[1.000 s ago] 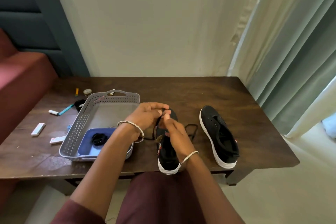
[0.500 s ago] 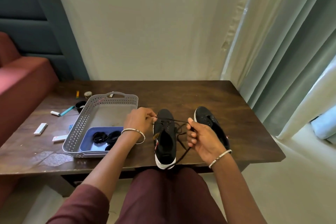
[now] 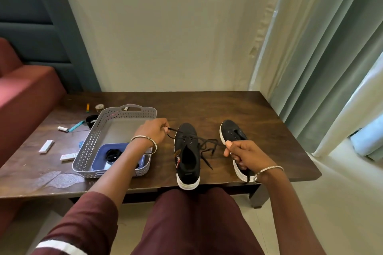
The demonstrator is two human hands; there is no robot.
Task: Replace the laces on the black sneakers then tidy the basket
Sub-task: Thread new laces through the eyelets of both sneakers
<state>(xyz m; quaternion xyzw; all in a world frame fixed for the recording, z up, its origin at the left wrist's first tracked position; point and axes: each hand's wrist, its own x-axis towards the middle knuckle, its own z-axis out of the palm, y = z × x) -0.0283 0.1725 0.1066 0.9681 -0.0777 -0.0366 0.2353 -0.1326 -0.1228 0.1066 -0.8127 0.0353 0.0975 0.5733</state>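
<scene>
Knees in maroon cloth meet the near edge of the dark wooden bench. Just beyond stands a black white-soled sneaker, heel toward the person, with a thin black lace threaded through its front eyelets. The hands are drawn apart: the left hand pinches one lace end, the right hand the other. A second black sneaker lies behind the right hand. To the left, a grey perforated plastic basket holds a blue tray with coiled black laces.

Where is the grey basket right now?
In the head view the grey basket sits on the table, left of centre, just left of the left hand and the sneaker being laced; small items lie beyond its left wall.
</scene>
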